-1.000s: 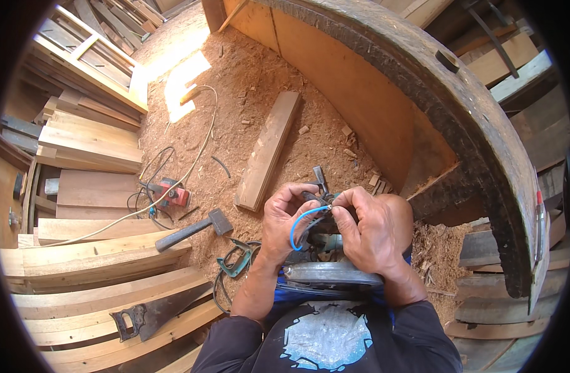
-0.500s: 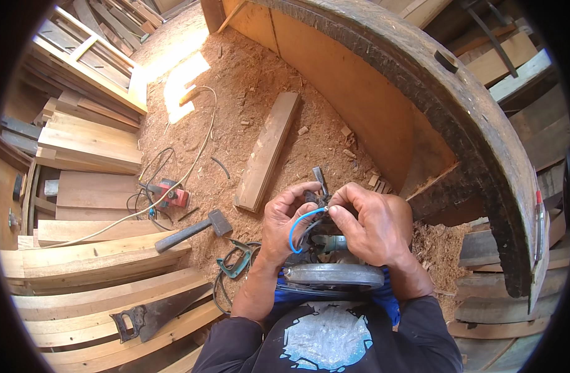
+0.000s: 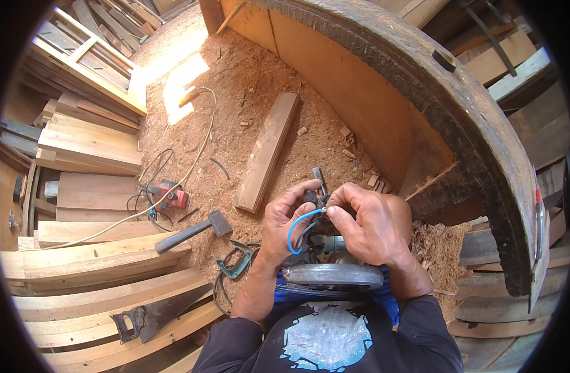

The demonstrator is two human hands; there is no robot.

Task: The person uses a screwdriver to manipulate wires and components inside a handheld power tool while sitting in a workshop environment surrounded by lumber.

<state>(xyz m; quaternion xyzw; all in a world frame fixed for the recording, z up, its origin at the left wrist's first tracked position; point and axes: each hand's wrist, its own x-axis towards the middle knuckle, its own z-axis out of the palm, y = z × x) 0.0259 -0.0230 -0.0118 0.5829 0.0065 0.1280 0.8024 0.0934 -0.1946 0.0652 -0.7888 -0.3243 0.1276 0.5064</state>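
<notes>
In my lap rests a power saw with a rounded metal guard (image 3: 333, 276), its inner parts partly hidden by my hands. A blue wire (image 3: 293, 231) bows out from the saw and rises to the fingertips of my right hand (image 3: 366, 222), which pinch its end. My left hand (image 3: 282, 217) is closed around a small dark part (image 3: 310, 196) of the saw, beside the wire. A flat metal piece (image 3: 318, 174) sticks up just beyond my fingers; whether it belongs to the saw I cannot tell.
A hammer (image 3: 198, 230), a handsaw (image 3: 154, 317) and stacked boards (image 3: 98, 258) lie at left. A red power tool (image 3: 173, 194) and a teal handle with cable (image 3: 236, 264) sit nearer. A thick plank (image 3: 269, 149) lies on sawdust ahead. A large curved wooden structure (image 3: 421, 68) stands at right.
Both hands have barely moved. The right fingertips, still pinching the wire's end, have shifted slightly to the left.
</notes>
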